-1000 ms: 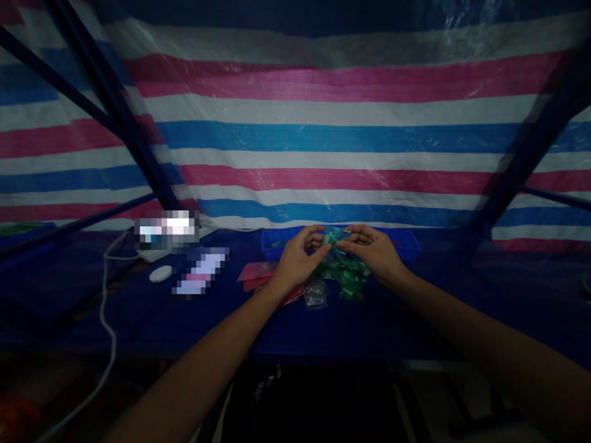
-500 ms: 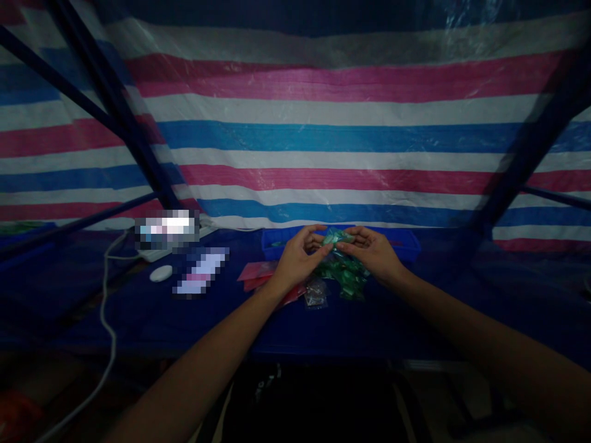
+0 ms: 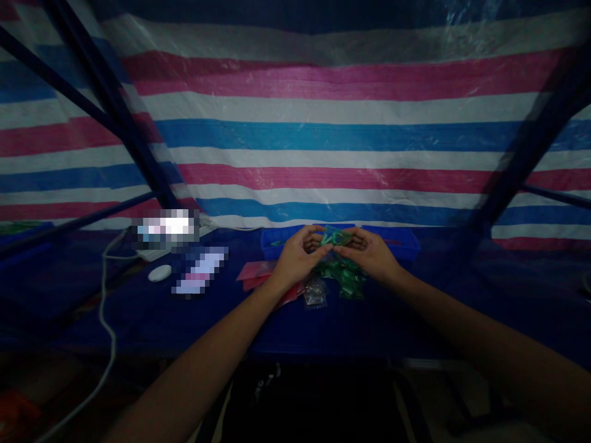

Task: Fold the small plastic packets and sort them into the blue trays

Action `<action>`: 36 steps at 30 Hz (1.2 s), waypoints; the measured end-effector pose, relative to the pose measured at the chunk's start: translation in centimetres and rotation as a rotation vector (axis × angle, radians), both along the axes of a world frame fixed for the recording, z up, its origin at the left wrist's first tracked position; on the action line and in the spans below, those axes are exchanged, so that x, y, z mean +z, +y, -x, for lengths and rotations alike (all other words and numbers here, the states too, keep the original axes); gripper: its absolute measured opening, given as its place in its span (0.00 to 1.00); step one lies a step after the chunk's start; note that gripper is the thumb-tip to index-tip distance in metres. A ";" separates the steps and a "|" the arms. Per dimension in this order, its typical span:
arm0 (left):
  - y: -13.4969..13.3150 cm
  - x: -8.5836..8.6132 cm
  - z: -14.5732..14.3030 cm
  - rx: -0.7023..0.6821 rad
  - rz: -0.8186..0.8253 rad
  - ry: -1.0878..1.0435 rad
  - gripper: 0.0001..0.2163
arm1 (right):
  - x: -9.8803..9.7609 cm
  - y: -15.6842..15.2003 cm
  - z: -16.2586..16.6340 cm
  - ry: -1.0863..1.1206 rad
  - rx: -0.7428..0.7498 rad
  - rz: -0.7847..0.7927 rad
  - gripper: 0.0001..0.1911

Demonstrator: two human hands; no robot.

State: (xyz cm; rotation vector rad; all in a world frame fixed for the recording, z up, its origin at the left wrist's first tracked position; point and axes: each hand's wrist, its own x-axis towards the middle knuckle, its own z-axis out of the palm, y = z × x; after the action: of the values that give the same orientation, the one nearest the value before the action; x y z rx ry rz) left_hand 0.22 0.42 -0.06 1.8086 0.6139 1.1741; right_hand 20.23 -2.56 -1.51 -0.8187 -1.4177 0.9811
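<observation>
A small green plastic bag (image 3: 335,235) is pinched between both hands, above the dark blue table. My left hand (image 3: 300,253) grips its left side between thumb and fingers. On its right side, my right hand (image 3: 372,251) grips it the same way. Just below lies a pile of green packets (image 3: 348,280). A clear packet with small greyish contents (image 3: 316,293) rests left of that pile. Pink-red bags (image 3: 256,271) lie partly under my left wrist. What the held bag contains is too small and dim to make out.
Blue trays (image 3: 406,244) stand behind my hands, against the striped sheet (image 3: 323,135). To the left are a white oval object (image 3: 159,273), a blurred-out flat item (image 3: 201,271), and a white cable (image 3: 108,320) hanging over the table edge. Blue frame posts (image 3: 526,147) rise at both sides.
The held green bag looks flatter and more spread out between my fingers than before. Both hands stay in nearly the same place.
</observation>
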 end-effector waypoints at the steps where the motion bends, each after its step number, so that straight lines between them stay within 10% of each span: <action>1: 0.1 -0.1 0.0 -0.002 0.004 -0.001 0.19 | 0.0 0.0 0.0 -0.012 -0.005 -0.004 0.20; 11: 0.1 -0.2 -0.1 -0.041 0.038 -0.020 0.19 | 0.2 -0.2 0.4 -0.005 -0.020 0.012 0.20; 18: -0.5 0.3 0.2 0.210 -0.173 0.114 0.17 | 0.5 -0.5 -0.1 -0.163 -0.253 -0.111 0.18; 22: -0.7 0.6 0.5 0.200 -0.093 0.120 0.17 | 0.9 -1.3 -0.2 -0.447 -0.413 -0.314 0.09; 28: 0.0 0.1 0.3 0.036 0.140 0.052 0.19 | 1.2 -1.1 -0.4 -0.608 -0.273 -0.530 0.11; 36: 0.5 0.1 0.4 0.020 0.156 -0.109 0.22 | 0.7 -0.7 -0.1 -0.137 -0.112 -0.190 0.16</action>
State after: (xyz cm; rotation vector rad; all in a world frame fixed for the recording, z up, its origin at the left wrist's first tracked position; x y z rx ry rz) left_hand -0.20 0.92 0.02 1.6008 0.6431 1.1957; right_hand 20.30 -3.25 -0.81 -0.8264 -1.5392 0.7035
